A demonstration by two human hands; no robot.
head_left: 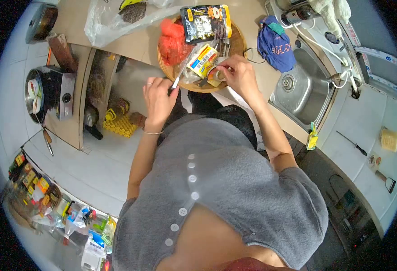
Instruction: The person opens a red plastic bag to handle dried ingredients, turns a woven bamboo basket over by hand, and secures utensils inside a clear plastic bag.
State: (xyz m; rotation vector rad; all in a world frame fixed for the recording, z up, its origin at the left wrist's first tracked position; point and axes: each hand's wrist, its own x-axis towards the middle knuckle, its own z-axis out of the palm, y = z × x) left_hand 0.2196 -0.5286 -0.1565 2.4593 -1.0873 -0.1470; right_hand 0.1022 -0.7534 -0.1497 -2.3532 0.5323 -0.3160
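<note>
A round wicker basket [240, 43] stands at the counter's front edge. In it lie a red plastic bag [172, 40], a black pouch [206, 23], and a clear packet with a yellow and white label [203, 61]. My left hand [159, 97] is closed at the basket's left front rim, on a thin white-tipped item [176, 82] whose kind I cannot make out. Over the basket's right side, my right hand [239, 74] has its fingertips pinched by the packet's right end; what they hold is too small to tell.
A clear plastic bag [106, 27] lies at the back left. Blue cloth [276, 47] rests beside the metal sink [297, 86] on the right. At the far left, a pan [35, 92] sits on a stove [65, 97]. Bottles and packets crowd the lower left.
</note>
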